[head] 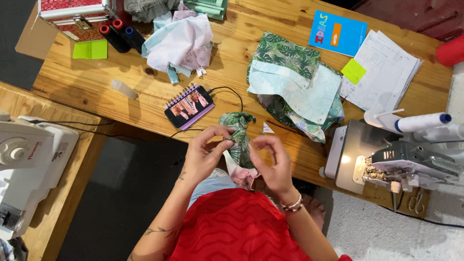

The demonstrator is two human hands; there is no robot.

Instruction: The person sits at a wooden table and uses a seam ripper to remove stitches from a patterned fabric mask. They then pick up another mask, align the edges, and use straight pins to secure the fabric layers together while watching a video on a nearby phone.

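My left hand pinches a small bunched piece of green leaf-print fabric with a pink lining, held above my lap at the table's front edge. My right hand holds the same piece from the right, fingers curled against its side. Just beyond my hands a phone lies on a purple spiral notebook, screen lit, with a black cable running from it. A pile of leaf-print and pale blue fabric lies on the wooden table to the right of the phone.
A white sewing machine stands on a lower table at the left. A serger with a thread cone sits at the right. Crumpled pale fabric, thread spools, green sticky notes, a blue booklet and an open spiral notebook lie farther back.
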